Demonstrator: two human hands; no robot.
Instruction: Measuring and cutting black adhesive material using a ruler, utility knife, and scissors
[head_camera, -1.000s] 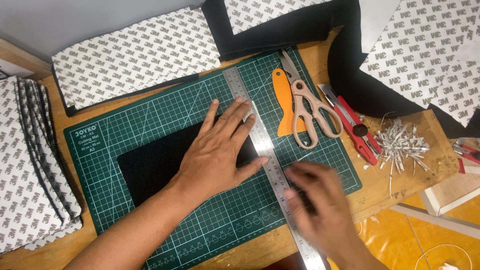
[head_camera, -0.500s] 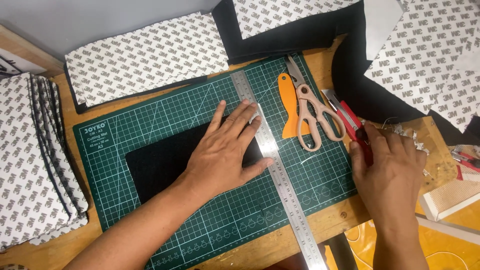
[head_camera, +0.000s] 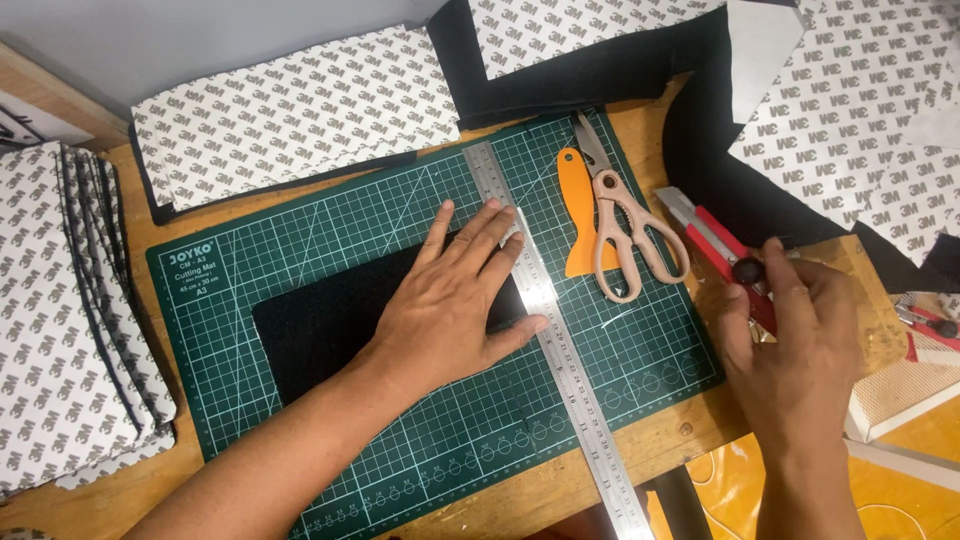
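The left hand (head_camera: 450, 310) lies flat, fingers spread, pressing the black sheet (head_camera: 320, 325) and steel ruler (head_camera: 545, 310) onto the green cutting mat (head_camera: 300, 230). The right hand (head_camera: 800, 340) curls its fingers around the red utility knife (head_camera: 715, 240), gripping it.

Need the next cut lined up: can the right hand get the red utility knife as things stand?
Probably yes. The right hand is already on the red utility knife, beside the green cutting mat, with nothing lying across it; the left hand presses the metal ruler.

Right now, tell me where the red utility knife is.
In the head view, the red utility knife lies at the right edge of the green cutting mat, just right of the scissors, with the right hand closing its fingers on the handle.
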